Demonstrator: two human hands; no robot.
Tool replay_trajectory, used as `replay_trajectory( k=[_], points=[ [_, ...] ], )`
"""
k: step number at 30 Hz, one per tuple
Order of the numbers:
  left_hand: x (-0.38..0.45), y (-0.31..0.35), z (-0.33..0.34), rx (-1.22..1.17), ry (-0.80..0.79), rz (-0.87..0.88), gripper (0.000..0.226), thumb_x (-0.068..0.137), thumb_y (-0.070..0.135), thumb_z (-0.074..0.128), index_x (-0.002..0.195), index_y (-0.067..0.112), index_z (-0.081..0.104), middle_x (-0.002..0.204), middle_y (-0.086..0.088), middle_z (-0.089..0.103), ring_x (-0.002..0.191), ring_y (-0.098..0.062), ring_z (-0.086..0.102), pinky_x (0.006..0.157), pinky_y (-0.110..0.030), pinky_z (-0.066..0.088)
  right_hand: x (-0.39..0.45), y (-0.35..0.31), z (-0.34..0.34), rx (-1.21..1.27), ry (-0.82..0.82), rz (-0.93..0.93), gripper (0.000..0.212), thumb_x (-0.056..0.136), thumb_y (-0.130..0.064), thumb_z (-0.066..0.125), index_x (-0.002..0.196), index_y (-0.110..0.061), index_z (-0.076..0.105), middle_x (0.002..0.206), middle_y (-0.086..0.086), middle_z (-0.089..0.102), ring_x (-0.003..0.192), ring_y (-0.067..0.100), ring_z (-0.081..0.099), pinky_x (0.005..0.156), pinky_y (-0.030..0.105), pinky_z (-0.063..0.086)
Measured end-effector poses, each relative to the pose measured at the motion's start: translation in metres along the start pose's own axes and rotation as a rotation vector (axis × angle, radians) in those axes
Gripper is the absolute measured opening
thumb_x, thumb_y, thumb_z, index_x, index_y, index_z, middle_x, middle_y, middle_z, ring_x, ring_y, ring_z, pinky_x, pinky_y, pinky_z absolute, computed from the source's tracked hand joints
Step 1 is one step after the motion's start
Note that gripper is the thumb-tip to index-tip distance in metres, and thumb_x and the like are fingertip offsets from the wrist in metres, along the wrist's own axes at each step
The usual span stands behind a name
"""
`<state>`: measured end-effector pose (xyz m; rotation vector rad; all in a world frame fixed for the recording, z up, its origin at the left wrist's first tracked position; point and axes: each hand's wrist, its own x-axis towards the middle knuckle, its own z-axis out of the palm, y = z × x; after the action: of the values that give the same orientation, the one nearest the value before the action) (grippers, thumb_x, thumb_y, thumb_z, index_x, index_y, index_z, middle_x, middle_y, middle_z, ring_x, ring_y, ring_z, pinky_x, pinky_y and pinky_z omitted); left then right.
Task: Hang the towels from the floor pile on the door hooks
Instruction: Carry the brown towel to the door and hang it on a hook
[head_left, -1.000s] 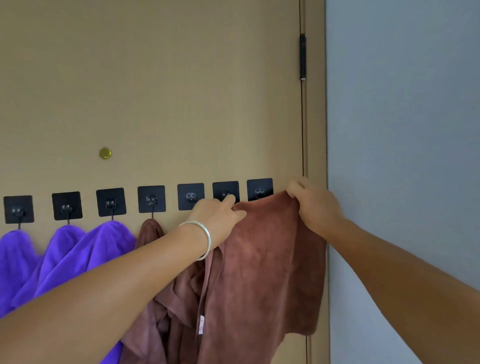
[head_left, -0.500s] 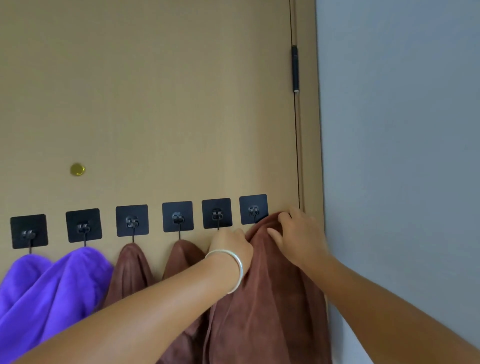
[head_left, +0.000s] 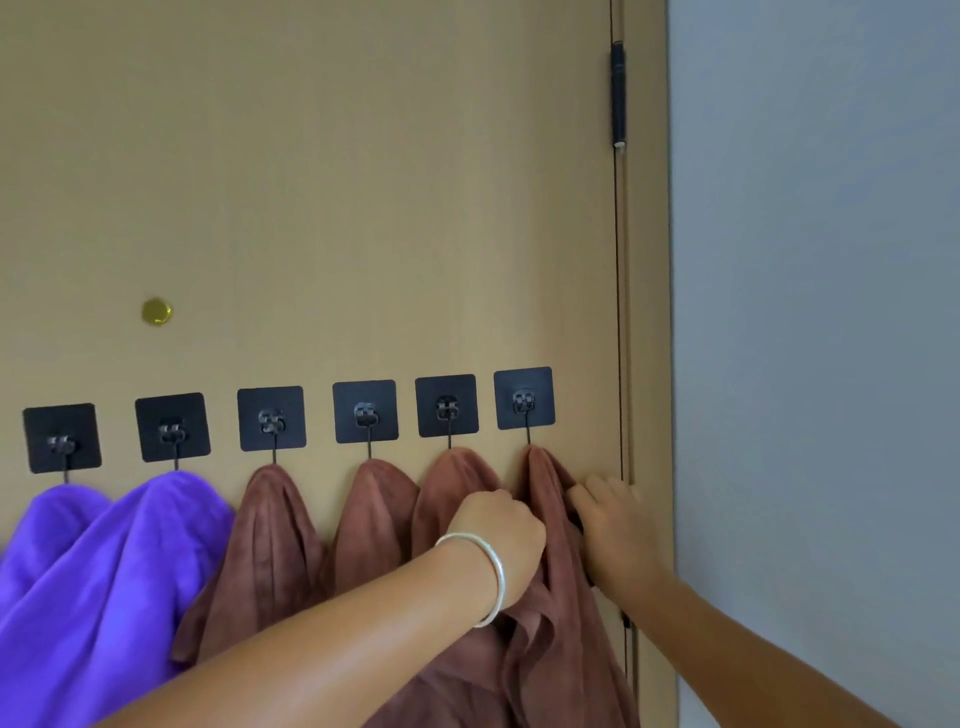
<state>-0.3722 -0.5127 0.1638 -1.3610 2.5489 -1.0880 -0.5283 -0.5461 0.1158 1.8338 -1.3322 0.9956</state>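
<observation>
Nearest the camera, two bare forearms reach up from the bottom edge of the view. The left hand (head_left: 501, 525), with a silver bangle (head_left: 491, 577) on its wrist, has its fingers curled into the folds of the rightmost brown towel (head_left: 550, 597) and grips the cloth from the left. The right hand (head_left: 613, 525) lies against the same towel's right edge with its fingers bent toward the fabric; the fingertips are tucked behind the folds, so whether they pinch it I cannot tell. This towel is a soft, matte reddish-brown cloth gathered into a narrow peak under the last black hook (head_left: 523, 399), falling in long vertical creases; its lower end is cut off by the frame. To its left three more brown towels (head_left: 275, 530) hang from their own hooks in similar peaks, partly covered by the left forearm, and two purple towels (head_left: 114, 561) hang further left, running out of view. Behind all this is the tan door (head_left: 322, 182), with a small brass disc (head_left: 156, 312), a dark hinge (head_left: 617, 93) at its right edge, and a grey wall (head_left: 821, 312) beyond.
</observation>
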Motion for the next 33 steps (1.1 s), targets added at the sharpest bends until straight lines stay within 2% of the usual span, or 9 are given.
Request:
replay_trajectory(
  k=[4,8,10,17,20,24,27,29,33],
  points=[
    [-0.004,0.020,0.006,0.069,0.030,0.045,0.028,0.097,0.028,0.047,0.117,0.016,0.061,0.117,-0.010,0.056,0.102,-0.029,0.051,0.077,-0.038,0.031,-0.003,0.014,-0.003,0.027,-0.031,-0.108,0.027,0.060,-0.013,0.089,0.078,-0.011,0.069,0.072,0.006,0.062,0.064,0.026,0.059,0.056,0.034,0.047],
    [-0.007,0.027,0.016,0.140,-0.060,0.002,0.046,0.100,0.037,0.042,0.137,0.010,0.047,0.134,-0.013,0.046,0.115,-0.031,0.045,0.103,-0.045,0.028,-0.003,0.023,0.000,0.058,-0.082,-0.177,0.026,0.069,-0.012,0.083,0.091,-0.009,0.071,0.080,0.008,0.065,0.071,0.028,0.060,0.060,0.038,0.051],
    [-0.012,0.032,0.019,0.185,-0.078,0.002,0.049,0.099,0.034,0.042,0.140,0.006,0.041,0.135,-0.014,0.043,0.117,-0.031,0.043,0.107,-0.046,0.025,-0.004,0.023,0.000,0.090,-0.101,-0.189,0.027,0.071,-0.013,0.082,0.094,-0.008,0.070,0.083,0.009,0.065,0.073,0.029,0.061,0.063,0.038,0.051],
    [-0.051,0.016,0.024,0.024,0.068,0.019,0.036,0.086,0.017,0.049,0.121,0.012,0.056,0.116,-0.009,0.052,0.108,-0.031,0.046,0.099,-0.042,0.034,-0.006,0.017,0.007,0.154,-0.058,-0.242,0.035,0.058,-0.011,0.089,0.087,-0.004,0.070,0.076,0.012,0.065,0.066,0.029,0.061,0.062,0.035,0.050],
    [-0.080,-0.007,0.030,-0.071,0.249,0.095,0.028,0.084,0.021,0.051,0.106,0.018,0.069,0.110,-0.002,0.060,0.113,-0.026,0.052,0.103,-0.038,0.035,-0.007,0.019,0.009,0.145,-0.009,-0.254,0.026,0.067,-0.012,0.084,0.084,-0.003,0.068,0.073,0.013,0.059,0.064,0.029,0.055,0.059,0.037,0.046],
    [-0.117,-0.050,0.043,-0.196,0.496,0.040,0.023,0.079,0.017,0.061,0.099,0.016,0.072,0.104,-0.002,0.066,0.101,-0.023,0.061,0.088,-0.037,0.047,-0.003,0.020,0.001,0.089,0.032,-0.208,0.019,0.073,-0.010,0.078,0.088,-0.004,0.069,0.075,0.014,0.055,0.066,0.030,0.050,0.058,0.038,0.044],
    [-0.139,-0.081,0.052,-0.218,0.445,-0.152,0.028,0.083,0.025,0.055,0.106,0.017,0.068,0.100,-0.001,0.064,0.089,-0.025,0.062,0.076,-0.037,0.049,0.005,0.005,-0.014,0.145,0.120,-0.008,0.020,0.079,-0.003,0.068,0.098,-0.005,0.069,0.084,0.013,0.057,0.075,0.030,0.051,0.062,0.038,0.044],
    [-0.150,-0.098,0.063,-0.232,0.332,-0.234,0.029,0.086,0.030,0.056,0.111,0.018,0.064,0.101,-0.001,0.063,0.092,-0.027,0.060,0.079,-0.036,0.047,0.012,-0.017,-0.025,0.221,0.210,0.055,0.021,0.081,0.000,0.063,0.101,-0.006,0.068,0.092,0.011,0.059,0.083,0.030,0.053,0.068,0.039,0.046],
    [-0.158,-0.108,0.085,-0.189,0.254,-0.226,0.022,0.088,0.036,0.053,0.097,0.019,0.063,0.095,-0.002,0.063,0.092,-0.028,0.059,0.081,-0.037,0.043,0.011,-0.077,-0.033,0.184,0.135,-0.371,0.019,0.084,-0.006,0.057,0.100,-0.009,0.068,0.104,0.009,0.063,0.094,0.031,0.056,0.079,0.042,0.045]
  ],
)
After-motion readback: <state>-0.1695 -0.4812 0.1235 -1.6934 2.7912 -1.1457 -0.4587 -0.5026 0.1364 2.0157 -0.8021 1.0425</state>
